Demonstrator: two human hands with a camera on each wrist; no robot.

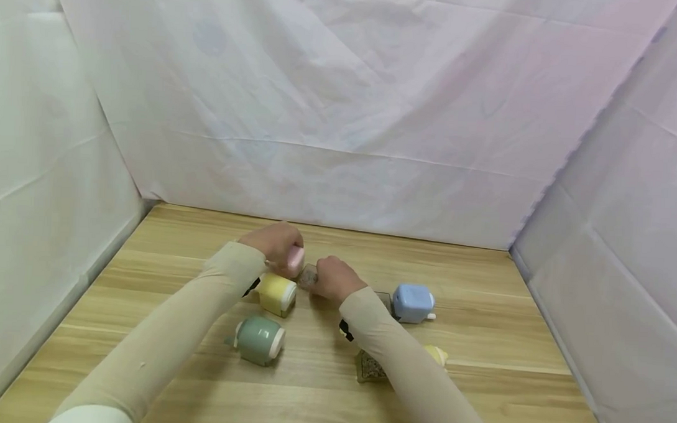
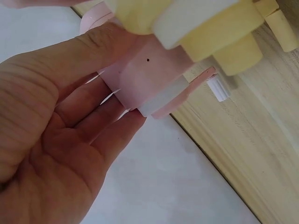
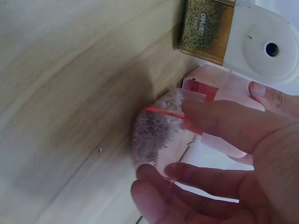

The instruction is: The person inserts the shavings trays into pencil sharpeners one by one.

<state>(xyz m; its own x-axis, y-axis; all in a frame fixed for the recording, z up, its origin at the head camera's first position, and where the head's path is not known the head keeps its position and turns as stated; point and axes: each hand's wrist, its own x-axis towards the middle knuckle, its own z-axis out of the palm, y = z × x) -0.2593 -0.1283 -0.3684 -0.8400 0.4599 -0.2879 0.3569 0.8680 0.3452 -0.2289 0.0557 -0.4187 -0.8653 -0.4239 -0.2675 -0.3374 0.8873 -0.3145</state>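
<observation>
My left hand (image 1: 276, 241) holds a pink crank pencil sharpener (image 2: 149, 70), thumb on one side and fingers on the other. In the right wrist view, its drawer opening faces my right hand (image 1: 337, 278). The fingers of my right hand pinch a clear shavings drawer (image 3: 156, 128) with a red edge, packed with pencil shavings. This drawer is partly hidden by the fingers and sits just at the pink body's opening; whether it is fully out I cannot tell. Right beside my left hand stands a yellow pencil sharpener (image 1: 274, 293) with an amber drawer (image 3: 205, 30) holding shavings.
A green pencil sharpener (image 1: 258, 339) stands nearer on the left. Right of my right arm is a blue sharpener (image 1: 414, 302) with a shavings drawer (image 1: 384, 300) beside it. Another yellow piece (image 1: 437, 354) and a shavings-filled drawer (image 1: 369, 367) are partly behind the forearm. White cloth walls (image 1: 339, 186) border the table.
</observation>
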